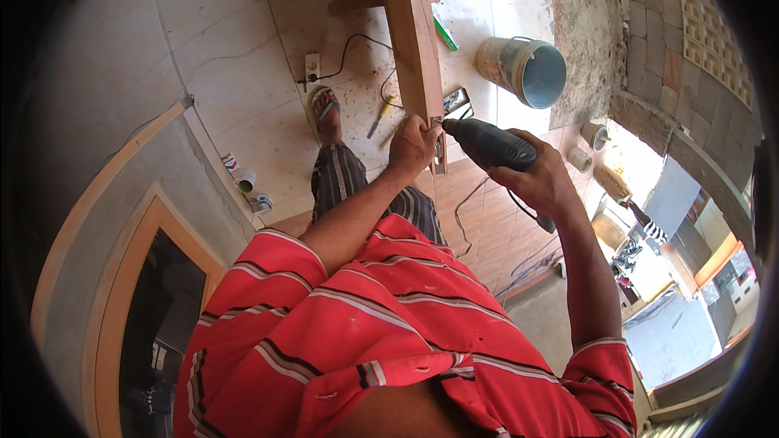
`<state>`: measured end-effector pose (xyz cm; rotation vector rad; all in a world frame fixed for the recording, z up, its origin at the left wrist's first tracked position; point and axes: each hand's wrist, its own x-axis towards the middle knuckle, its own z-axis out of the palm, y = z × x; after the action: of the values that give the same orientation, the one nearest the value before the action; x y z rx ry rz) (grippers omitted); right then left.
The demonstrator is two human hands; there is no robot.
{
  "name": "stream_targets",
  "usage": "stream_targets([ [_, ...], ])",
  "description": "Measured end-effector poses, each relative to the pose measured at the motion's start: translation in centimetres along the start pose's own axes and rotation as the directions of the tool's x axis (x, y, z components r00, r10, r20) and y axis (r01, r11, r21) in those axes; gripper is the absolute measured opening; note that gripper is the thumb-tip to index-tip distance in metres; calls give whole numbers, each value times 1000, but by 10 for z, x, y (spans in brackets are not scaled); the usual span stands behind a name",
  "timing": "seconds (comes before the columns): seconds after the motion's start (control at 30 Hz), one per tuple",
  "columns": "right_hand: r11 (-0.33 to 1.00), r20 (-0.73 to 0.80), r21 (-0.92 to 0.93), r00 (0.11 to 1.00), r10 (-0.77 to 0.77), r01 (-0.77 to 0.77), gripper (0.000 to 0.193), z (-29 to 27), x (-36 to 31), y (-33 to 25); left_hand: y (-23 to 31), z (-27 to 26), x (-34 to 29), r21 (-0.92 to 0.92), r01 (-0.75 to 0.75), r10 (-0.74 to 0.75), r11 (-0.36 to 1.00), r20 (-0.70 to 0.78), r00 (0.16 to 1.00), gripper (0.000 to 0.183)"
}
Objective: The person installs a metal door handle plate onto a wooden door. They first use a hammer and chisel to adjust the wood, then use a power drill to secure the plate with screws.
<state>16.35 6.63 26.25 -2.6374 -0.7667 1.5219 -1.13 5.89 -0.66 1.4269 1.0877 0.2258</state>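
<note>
My right hand grips a black power drill whose nose points left. The drill's tip meets a small metal fitting at the near end of a long brown wooden beam. My left hand is closed at that same end, its fingers pinched together beside the drill tip; what lies between them is too small to make out. Below the fingers, more metal shows in the wood's edge. From the drill, a dark cord trails down to the floor.
A stained bucket lies tipped right of the beam. Near my sandalled foot are a yellow-handled screwdriver and a white power socket with a black cable. A dark open case and green strip sit beside the beam.
</note>
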Motion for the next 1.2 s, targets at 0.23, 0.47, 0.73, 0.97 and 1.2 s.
stream_targets([
  [0.23, 998, 9, -50, 999, 35, -35, 63, 0, 0, -4, -3, 1, 1, 4, 14, -14, 1000, 0, 1000, 33],
  [0.47, 984, -47, -177, 999, -9, 1, 62, 15, -7, -4, -4, 0, 1, -6, 9, -9, 1000, 7, 1000, 31],
  [0.73, 968, -82, -250, 997, -2, -19, 58, 29, -20, -16, -5, -1, -1, 23, -20, 20, 1000, 29, 999, 30],
  [0.97, 957, -118, -288, 990, -76, 39, 60, 37, -24, -14, -8, 4, -3, 63, -95, 98, 993, -31, 995, 31],
  [1.2, 986, -170, 115, 980, -101, 122, 67, 28, -53, 49, -44, -38, -7, 10, 82, -83, 997, 209, 974, 34],
])
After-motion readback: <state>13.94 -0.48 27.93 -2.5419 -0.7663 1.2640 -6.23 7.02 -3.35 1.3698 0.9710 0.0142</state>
